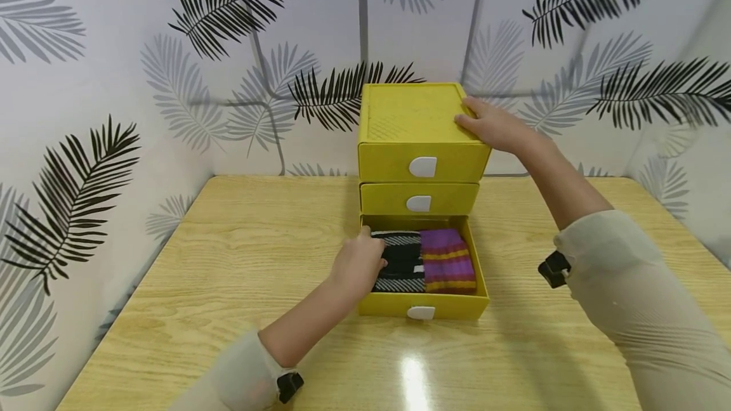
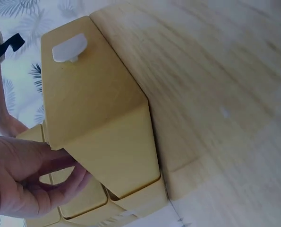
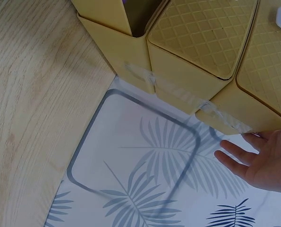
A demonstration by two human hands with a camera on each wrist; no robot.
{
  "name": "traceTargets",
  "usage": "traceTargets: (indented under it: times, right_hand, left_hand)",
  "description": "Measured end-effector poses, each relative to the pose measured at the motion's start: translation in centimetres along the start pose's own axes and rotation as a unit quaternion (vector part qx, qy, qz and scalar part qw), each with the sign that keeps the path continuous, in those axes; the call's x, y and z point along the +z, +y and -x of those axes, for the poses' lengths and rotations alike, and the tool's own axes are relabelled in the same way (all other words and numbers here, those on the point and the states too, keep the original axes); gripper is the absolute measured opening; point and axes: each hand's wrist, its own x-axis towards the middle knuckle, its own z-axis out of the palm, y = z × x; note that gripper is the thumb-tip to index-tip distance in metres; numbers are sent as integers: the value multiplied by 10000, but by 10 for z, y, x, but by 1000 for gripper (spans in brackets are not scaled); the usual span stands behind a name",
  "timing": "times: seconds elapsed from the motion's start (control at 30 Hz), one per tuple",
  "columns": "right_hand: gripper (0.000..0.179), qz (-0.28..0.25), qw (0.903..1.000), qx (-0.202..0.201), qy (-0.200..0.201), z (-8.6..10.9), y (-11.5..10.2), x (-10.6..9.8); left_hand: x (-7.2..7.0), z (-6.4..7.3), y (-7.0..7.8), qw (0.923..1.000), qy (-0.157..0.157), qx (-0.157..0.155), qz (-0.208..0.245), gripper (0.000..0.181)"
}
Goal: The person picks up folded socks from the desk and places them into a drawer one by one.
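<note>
A yellow three-drawer storage box [image 1: 419, 113] stands on the table with its bottom drawer [image 1: 457, 307] pulled out. In that drawer lie a folded black-and-white patterned cloth [image 1: 402, 271] and, right of it, a folded purple cloth [image 1: 448, 259] with yellow stripes. My left hand [image 1: 358, 264] reaches over the drawer's left wall, fingers bent at the black-and-white cloth. In the left wrist view its fingertips disappear behind the drawer wall [image 2: 116, 146], so I cannot tell whether they pinch anything. My right hand [image 1: 497, 124] rests on the box's top right edge; the right wrist view shows extended fingers [image 3: 232, 163] alongside it.
The wooden table [image 1: 268, 227] extends to both sides of the box. Close behind rises a wall [image 1: 320, 24] with a leaf pattern. The upper drawers [image 1: 388, 163] are closed, each with a white tab handle [image 1: 422, 167]. Clear tape [image 3: 178, 90] runs across the box's side.
</note>
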Motion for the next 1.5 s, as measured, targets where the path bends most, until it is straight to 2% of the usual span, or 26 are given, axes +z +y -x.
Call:
traceTargets:
  times: [0.1, 0.2, 0.27, 0.3, 0.33, 0.37, 0.4, 0.43, 0.5, 0.57, 0.63, 0.7, 0.83, 0.9, 0.97, 1.07, 1.13, 1.17, 1.23, 1.27, 1.43, 1.5]
  right_hand:
    - [64, -12, 10000, -24, 15, 0, 0, 0]
    - [64, -9, 10000, -38, 20, 0, 0, 0]
    - [65, -11, 10000, -44, 9, 0, 1, 0]
    - [65, -9, 10000, -38, 2, 0, 1, 0]
    - [65, -3, 10000, -33, 0, 0, 1, 0]
    - [65, -1, 10000, -30, 2, 0, 0, 0]
    - [65, -6, 10000, -32, 8, 0, 0, 0]
    - [65, -17, 10000, -36, 15, 0, 0, 1]
    - [64, -56, 10000, -55, 24, 1, 0, 1]
    - [64, -97, 9999, -62, 26, 1, -1, 1]
    - [64, -127, 9999, -70, 19, 1, -1, 2]
    - [64, -133, 9999, -80, 22, 1, 0, 2]
    - [63, -116, 9999, -81, 45, 2, 0, 1]
    - [64, -102, 9999, -72, 46, 2, 0, 1]
    - [63, -100, 9999, -64, 42, 2, -1, 1]
    - [64, -99, 9999, -62, 41, 2, -1, 1]
    - [64, -100, 9999, -58, 42, 1, -2, 2]
    - [64, -104, 9999, -55, 37, 1, -2, 2]
    - [64, -109, 9999, -52, 24, 1, -1, 2]
    - [64, -116, 9999, -61, 18, 0, -1, 2]
    - [64, -120, 9999, -89, 17, -1, 0, 2]
    - [64, -106, 9999, -79, 25, -1, 0, 2]
  left_hand:
    - [-1, 0, -2, 9995, 295, 46, 124, 19]
    - [-4, -1, -4, 9951, 260, -30, 951, 20]
    - [-7, 1, -2, 9839, 53, -69, 1784, 18]
    - [-8, 2, -1, 9728, -110, -100, 2310, 17]
    - [-10, 4, 1, 9572, -280, -110, 2878, 15]
    - [-11, 6, 3, 9359, -483, -134, 3486, 14]
    - [-12, 9, 6, 9104, -686, -186, 4076, 14]
    - [-12, 12, 10, 8800, -917, -248, 4654, 14]
    - [-12, 19, 16, 8108, -1354, -433, 5678, 17]
    - [-10, 26, 23, 7396, -1775, -686, 6456, 20]
    - [-6, 33, 29, 6786, -2212, -938, 6941, 24]
    - [-1, 40, 36, 6246, -2640, -1205, 7250, 28]
    - [16, 49, 45, 5095, -3374, -1861, 7694, 39]
    - [23, 51, 47, 4563, -3470, -2302, 7864, 44]
    - [30, 51, 49, 4027, -3341, -2747, 8067, 40]
    - [35, 49, 50, 3408, -2843, -3190, 8374, 24]
    - [37, 48, 49, 3091, -2516, -3343, 8540, 17]
    - [37, 47, 49, 2966, -2390, -3397, 8600, 16]
    - [37, 45, 48, 2802, -2247, -3476, 8661, 15]
    - [37, 45, 47, 2741, -2221, -3523, 8669, 14]
    - [36, 39, 45, 2557, -2279, -3649, 8658, 12]
    - [35, 36, 45, 2505, -2264, -3688, 8660, 11]
